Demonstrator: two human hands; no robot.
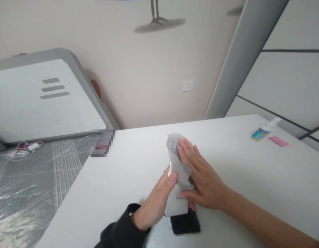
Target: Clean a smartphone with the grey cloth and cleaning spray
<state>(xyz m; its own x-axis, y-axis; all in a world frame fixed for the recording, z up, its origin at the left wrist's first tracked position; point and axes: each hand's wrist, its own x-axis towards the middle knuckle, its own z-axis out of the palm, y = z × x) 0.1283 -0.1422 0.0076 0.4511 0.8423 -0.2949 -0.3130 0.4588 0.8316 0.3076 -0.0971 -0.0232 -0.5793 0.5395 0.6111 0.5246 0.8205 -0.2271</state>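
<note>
A white phone (176, 205), with rounded corners and small dark lettering near its lower end, is held tilted above the table. My left hand (156, 198) is closed around it from the left, thumb on top. A thin translucent plastic sheet (177, 163) with blue print covers its upper part. My right hand (204, 175) lies on the sheet from the right, fingers stretched out flat and thumb apart near the lettering. Partly hidden below the white phone, a second phone (186, 223) with a black screen lies on the table.
On the white table (110, 186), a spray bottle (264, 131) lies on its side at the far right by a pink packet (278, 141). A pixelated item (102, 143) sits at the left corner. A wall, bed end (45, 93) and cabinet (291, 75) stand around.
</note>
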